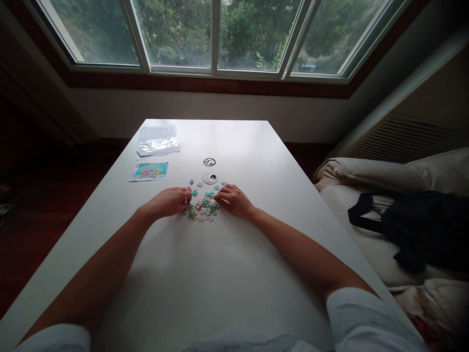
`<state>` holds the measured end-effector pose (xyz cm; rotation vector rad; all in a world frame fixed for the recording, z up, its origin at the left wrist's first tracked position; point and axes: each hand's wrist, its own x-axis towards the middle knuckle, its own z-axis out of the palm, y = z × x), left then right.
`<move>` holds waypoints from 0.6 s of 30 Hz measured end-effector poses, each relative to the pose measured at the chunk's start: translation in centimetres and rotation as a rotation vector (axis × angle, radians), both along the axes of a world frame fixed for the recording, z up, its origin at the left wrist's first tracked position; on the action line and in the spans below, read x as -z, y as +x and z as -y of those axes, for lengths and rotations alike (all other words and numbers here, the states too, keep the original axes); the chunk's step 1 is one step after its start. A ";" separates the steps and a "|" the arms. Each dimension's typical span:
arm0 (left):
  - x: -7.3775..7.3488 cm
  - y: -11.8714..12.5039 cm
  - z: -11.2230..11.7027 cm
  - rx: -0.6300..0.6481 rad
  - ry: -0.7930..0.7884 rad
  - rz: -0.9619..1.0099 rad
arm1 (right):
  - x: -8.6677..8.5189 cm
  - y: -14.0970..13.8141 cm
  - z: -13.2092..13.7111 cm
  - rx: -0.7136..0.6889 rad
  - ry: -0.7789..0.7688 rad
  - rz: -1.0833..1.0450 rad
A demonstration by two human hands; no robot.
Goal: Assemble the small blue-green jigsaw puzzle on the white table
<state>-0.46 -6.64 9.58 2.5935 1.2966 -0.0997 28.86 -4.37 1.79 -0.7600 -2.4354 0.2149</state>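
A: Hands?
B: Apart, one each side of the puzzle pieces [203, 205]. Left hand [175, 201]: fingers curled down at the pile's left edge. Right hand [234, 200]: same, right edge. Pinching a piece? Can't tell, either hand; too small.
A: Pieces where?
B: Loose heap mid-table, between the hands, mostly teal and pale, bits of pink and yellow. A few strays on the far side.
A: Past that?
B: Two round discs, near one [207, 181] just beyond the heap, far one [209, 162] behind it. Off left, cartoon picture [150, 171], shiny plastic bag [159, 142] behind. All on the white table [176, 283].
A: Edges?
B: Window [245, 36] ahead, sofa [335, 198] right, dark cloth [421, 225] on it.
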 end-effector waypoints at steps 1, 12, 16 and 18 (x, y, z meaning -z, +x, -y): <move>0.1 0.0 -0.1 -0.001 -0.016 0.005 | 0.1 0.1 -0.2 0.030 -0.027 -0.037; 0.6 -0.6 -0.5 0.010 -0.068 0.041 | 0.4 0.8 -1.1 0.271 -0.217 -0.211; 0.4 -0.5 -0.5 -0.012 0.004 0.042 | -0.1 1.0 -1.0 0.361 -0.203 -0.200; 0.4 -0.2 -0.5 -0.053 0.086 0.032 | -0.3 1.2 -1.1 0.431 -0.228 -0.180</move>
